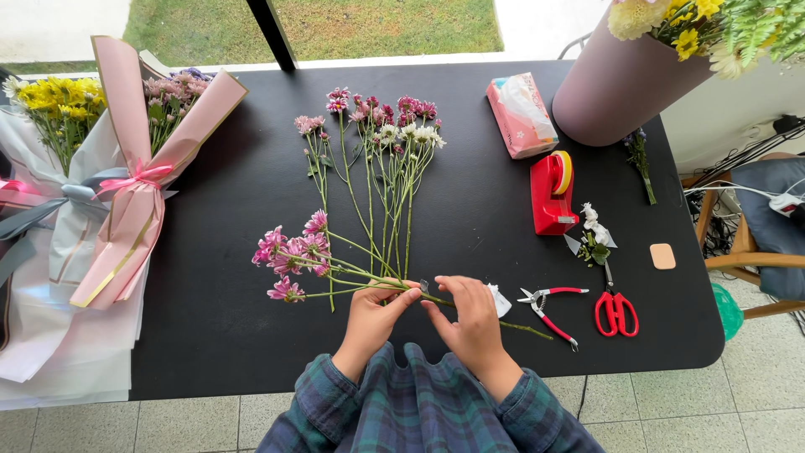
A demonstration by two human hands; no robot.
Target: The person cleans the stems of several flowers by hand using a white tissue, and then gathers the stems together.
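Pink flowers on thin green stems lie sideways on the black table, heads to the left. My left hand pinches the stems together near the table's front edge. My right hand touches the same stems just to the right, fingers curled around them. A second loose bunch of pink and white flowers lies farther back, stems pointing toward my hands. A scrap of white paper shows beside my right hand.
Red-handled pruning snips and red scissors lie right of my hands. A red tape dispenser, a tissue pack and a pink wrapped vase stand behind. Wrapped bouquets lie at the left edge.
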